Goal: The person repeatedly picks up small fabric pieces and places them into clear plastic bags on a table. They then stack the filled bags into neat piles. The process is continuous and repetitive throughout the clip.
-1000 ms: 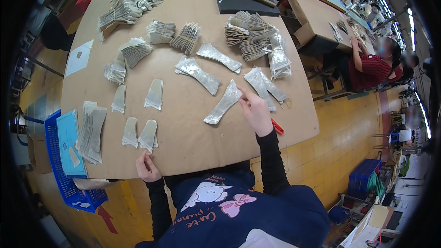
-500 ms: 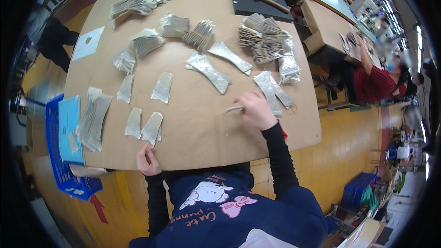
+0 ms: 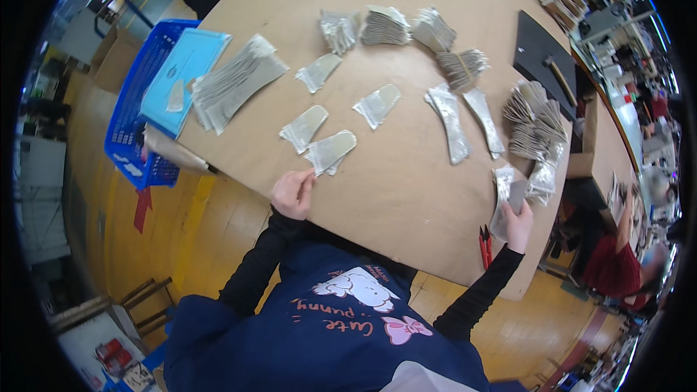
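My left hand [image 3: 292,194] is closed at the table's near edge, its fingertips at the lower corner of a small pale tapered piece [image 3: 332,149]. Whether they pinch that piece is hard to see. More such tapered pieces [image 3: 303,128] lie just beyond it. On the right, my right hand [image 3: 518,226] grips a flat grey piece [image 3: 517,192], holding it over a long shiny piece [image 3: 501,187] on the table. Red-handled pliers [image 3: 486,248] lie beside that hand, near the table edge.
Bundles of grey pieces [image 3: 387,27] stand across the far side, with a larger pile [image 3: 535,122] at right. A hammer [image 3: 561,81] rests on a black board [image 3: 534,58]. A blue basket [image 3: 123,120] with a light-blue folder [image 3: 190,65] adjoins the left edge. A co-worker [image 3: 613,258] sits at far right.
My view has turned, so the table appears swung round. My right hand has moved right, with the flat grey piece, to the long shiny pieces. My left hand stays by the tapered piece.
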`<action>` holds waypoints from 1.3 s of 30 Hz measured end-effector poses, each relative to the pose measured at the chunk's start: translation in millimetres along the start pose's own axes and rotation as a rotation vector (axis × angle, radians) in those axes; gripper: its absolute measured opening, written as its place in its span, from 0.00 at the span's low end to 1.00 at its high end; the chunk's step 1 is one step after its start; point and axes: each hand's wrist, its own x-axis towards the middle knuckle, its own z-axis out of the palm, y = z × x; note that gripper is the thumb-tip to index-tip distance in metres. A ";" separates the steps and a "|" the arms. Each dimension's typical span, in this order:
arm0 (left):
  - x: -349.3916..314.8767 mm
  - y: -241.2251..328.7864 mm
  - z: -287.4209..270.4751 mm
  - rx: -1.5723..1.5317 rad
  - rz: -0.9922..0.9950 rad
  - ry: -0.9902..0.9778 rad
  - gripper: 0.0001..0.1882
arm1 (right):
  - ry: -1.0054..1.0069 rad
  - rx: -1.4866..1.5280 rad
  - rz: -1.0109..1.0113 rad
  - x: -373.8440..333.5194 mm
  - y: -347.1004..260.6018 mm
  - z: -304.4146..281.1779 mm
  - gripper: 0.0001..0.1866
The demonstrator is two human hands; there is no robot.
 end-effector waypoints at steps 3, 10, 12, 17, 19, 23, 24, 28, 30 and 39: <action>2.7 3.2 0.0 -0.016 -0.023 0.020 0.09 | -0.030 -0.135 0.014 2.7 1.9 -0.5 0.22; 3.3 4.6 -1.3 0.017 -0.016 0.024 0.09 | -0.008 -0.317 -0.060 -4.1 -5.8 21.2 0.26; 4.5 5.0 -2.0 0.001 -0.025 0.018 0.08 | -0.062 -0.234 -0.062 -7.7 -21.6 11.3 0.24; 3.3 7.3 -2.9 0.011 -0.044 0.014 0.07 | 0.137 0.496 -0.003 -43.0 -63.8 -0.2 0.13; 2.3 7.3 -2.8 -0.003 -0.095 -0.010 0.07 | 0.245 0.639 -0.060 -59.3 -77.1 10.8 0.10; 13.5 -2.2 -0.3 -0.011 -0.261 0.019 0.11 | -0.053 0.556 0.039 -99.4 -95.2 61.5 0.08; 20.1 -7.0 1.1 -0.002 -0.293 0.055 0.13 | -0.266 0.417 0.020 -110.1 -98.1 69.4 0.09; 66.8 -41.4 12.0 0.125 -0.219 -0.012 0.31 | -0.397 0.421 -0.086 -130.4 -107.4 88.6 0.09; 81.8 -55.5 16.4 0.228 -0.231 -0.190 0.39 | -0.332 0.368 -0.089 -129.2 -108.5 78.7 0.10; 117.0 -70.3 -12.6 -0.133 -0.271 -0.158 0.32 | -0.312 -0.185 -0.499 -102.7 -89.9 75.5 0.21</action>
